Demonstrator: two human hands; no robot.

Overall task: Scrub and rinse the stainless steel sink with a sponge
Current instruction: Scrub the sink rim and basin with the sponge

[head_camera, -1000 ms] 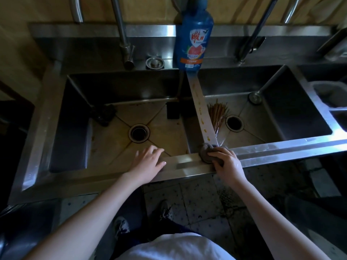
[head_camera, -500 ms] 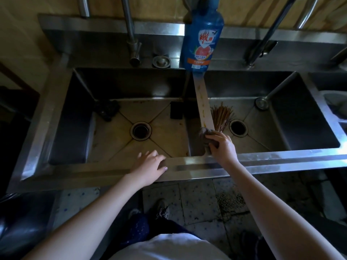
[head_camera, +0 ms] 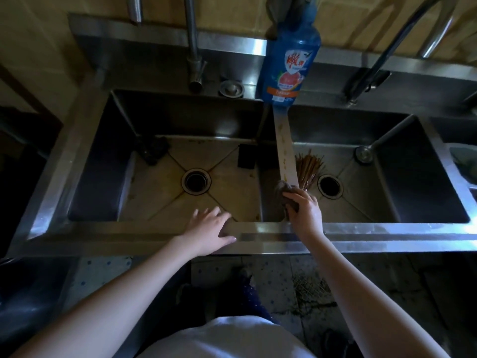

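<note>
Double-basin stainless steel sink (head_camera: pixel 387 237) fills the middle of the frame.

Right hand (head_camera: pixel 305 211), centre right: fingers curled round a dark sponge (head_camera: pixel 284 193). The sponge touches the near end of the pale divider strip (head_camera: pixel 284 151) between the two basins.

Left hand (head_camera: pixel 210 228), lower centre: fingers straight and spread, resting flat on the sink's front rim, holding nothing.

Blue detergent bottle (head_camera: pixel 289 60), top centre, upright on the back ledge at the far end of the divider.

Right basin: bundle of thin brown sticks (head_camera: pixel 308 169) just beside the divider, between it and the drain (head_camera: pixel 330 186).

Left basin: drain (head_camera: pixel 196 181) at its middle, brownish staining on the floor around it, a small black block (head_camera: pixel 246 156) near the divider. A faucet (head_camera: pixel 193 47) hangs over its back edge.
</note>
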